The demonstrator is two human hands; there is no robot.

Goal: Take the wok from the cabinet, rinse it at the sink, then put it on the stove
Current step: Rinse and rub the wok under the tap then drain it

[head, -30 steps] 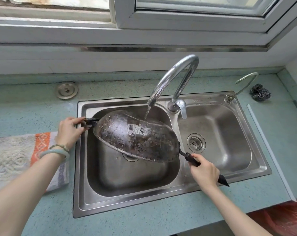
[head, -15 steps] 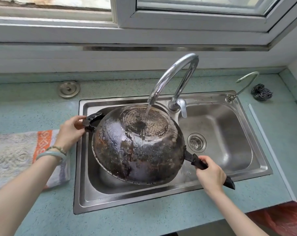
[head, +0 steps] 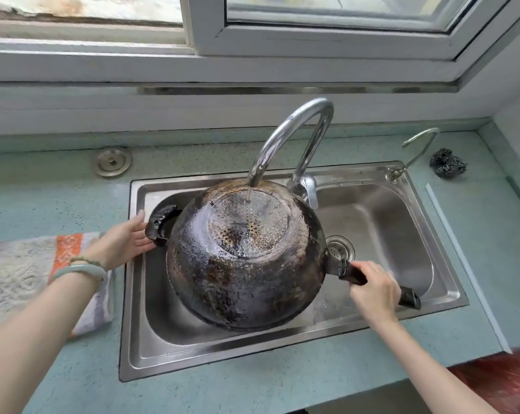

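The blackened wok (head: pixel 247 264) hangs upside down over the left basin of the steel double sink (head: pixel 139 348). Water from the curved faucet (head: pixel 291 135) runs onto its flat, dimpled bottom. My left hand (head: pixel 127 240) holds the small black loop handle on the wok's left side, fingers partly spread against it. My right hand (head: pixel 375 291) is closed around the long black handle, whose end pokes out past my fingers over the right basin.
A patterned orange and grey cloth (head: pixel 29 273) lies on the teal counter left of the sink. A steel scourer (head: pixel 448 162) and a small thin tap (head: pixel 417 150) sit at the back right. A round metal cap (head: pixel 112 161) is at the back left.
The wok has been turned from tilted on its side to fully bottom-up under the running water. Both hands stayed on their handles.
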